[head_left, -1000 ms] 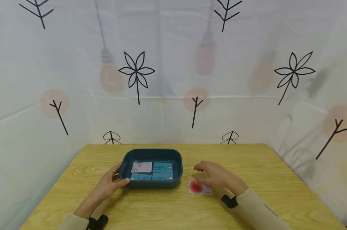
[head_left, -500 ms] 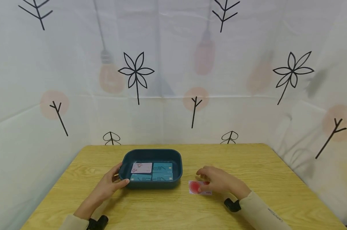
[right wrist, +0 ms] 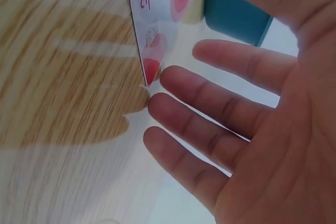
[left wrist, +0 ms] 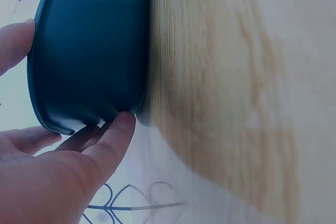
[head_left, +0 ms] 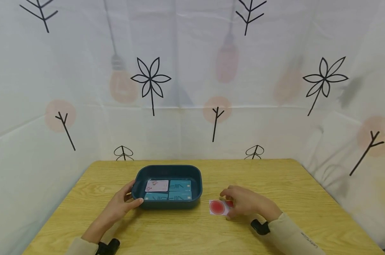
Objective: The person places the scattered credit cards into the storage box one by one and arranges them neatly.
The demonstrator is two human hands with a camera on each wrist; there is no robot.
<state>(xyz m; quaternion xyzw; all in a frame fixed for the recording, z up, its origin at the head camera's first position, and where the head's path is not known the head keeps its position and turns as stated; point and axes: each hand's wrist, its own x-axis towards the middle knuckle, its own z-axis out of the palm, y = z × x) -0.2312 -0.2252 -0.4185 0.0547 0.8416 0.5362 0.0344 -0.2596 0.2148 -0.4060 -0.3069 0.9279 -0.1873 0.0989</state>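
A dark teal plastic box (head_left: 168, 205) stands on the table, left of the middle. My left hand (head_left: 117, 203) holds its left end, with the thumb at the near rim and the fingers against the end wall. On the box floor lie a pink-and-white card (head_left: 157, 185) and several teal cards (head_left: 180, 186). Right of the box, a white card with red circles (head_left: 217, 207) lies flat on the table. My right hand (head_left: 246, 203) is over its right end, thumb at the near side, fingers spread beyond the far edge in the right wrist view; any thumb contact is unclear.
The wood-grain table (head_left: 167, 235) reaches back to a hanging white cloth (head_left: 179, 134) printed with plants and lamps. Black wrist cameras are strapped on both forearms, the left one (head_left: 109, 247) and the right one (head_left: 260, 227) close above the tabletop.
My right hand has moved slightly right and towards me over the red-circled card, its thumb now at the near edge. The left hand, the box and the cards stay where they were.
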